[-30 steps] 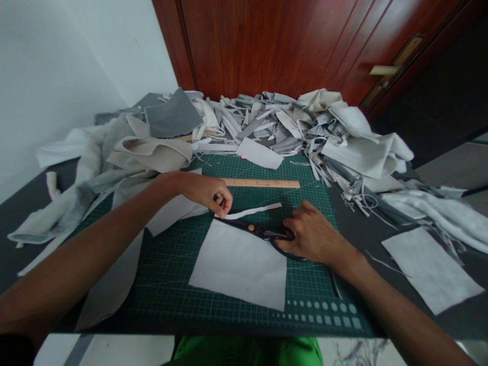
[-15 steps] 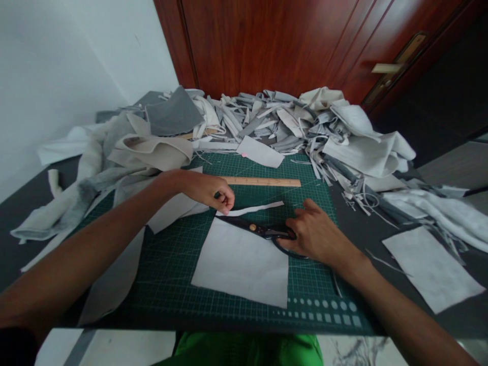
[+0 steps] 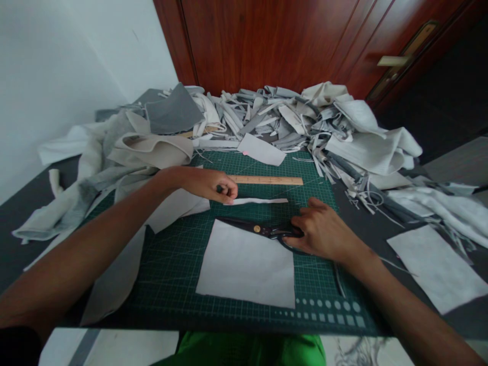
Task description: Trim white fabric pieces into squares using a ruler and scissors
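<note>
Dark red wooden door (image 3: 267, 40) at the far side, with a heap of fabric offcuts (image 3: 274, 119) pushed beyond a green cutting mat (image 3: 168, 274), apparently to leave the mat free. Left hand (image 3: 208, 185) near mid-mat, fingers curled together just at the left end of a narrow white strip (image 3: 259, 201), a pinch impossible to confirm. Right hand (image 3: 324, 236), fingers loosely spread over black-handled scissors (image 3: 255, 227), steadying them along the far edge of a white fabric square (image 3: 244, 264).
</note>
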`<action>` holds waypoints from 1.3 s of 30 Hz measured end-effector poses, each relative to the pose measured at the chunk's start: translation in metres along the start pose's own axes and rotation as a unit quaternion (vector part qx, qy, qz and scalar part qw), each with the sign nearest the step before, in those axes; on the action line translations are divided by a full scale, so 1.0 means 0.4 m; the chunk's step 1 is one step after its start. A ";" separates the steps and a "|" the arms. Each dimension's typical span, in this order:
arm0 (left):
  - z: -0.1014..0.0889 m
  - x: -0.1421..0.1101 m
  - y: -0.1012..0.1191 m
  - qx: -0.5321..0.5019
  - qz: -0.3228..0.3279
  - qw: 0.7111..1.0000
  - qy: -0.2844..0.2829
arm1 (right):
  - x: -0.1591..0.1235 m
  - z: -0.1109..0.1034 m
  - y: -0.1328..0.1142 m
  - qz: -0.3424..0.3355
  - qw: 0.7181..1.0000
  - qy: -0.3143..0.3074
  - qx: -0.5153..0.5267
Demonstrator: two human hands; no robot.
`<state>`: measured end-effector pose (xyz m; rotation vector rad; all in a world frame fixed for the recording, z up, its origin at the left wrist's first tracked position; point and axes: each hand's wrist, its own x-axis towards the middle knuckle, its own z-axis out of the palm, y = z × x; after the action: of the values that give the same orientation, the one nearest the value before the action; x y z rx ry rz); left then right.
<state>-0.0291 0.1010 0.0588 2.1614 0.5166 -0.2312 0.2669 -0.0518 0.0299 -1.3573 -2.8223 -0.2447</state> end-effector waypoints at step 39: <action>0.259 0.104 0.162 0.188 -0.046 0.969 0.151 | 0.010 0.129 0.158 0.284 0.691 0.230 0.624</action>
<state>0.0390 -0.0046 0.0292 2.5630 0.8003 -0.0488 0.3168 -0.0027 -0.0120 -1.2963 -1.3219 0.9867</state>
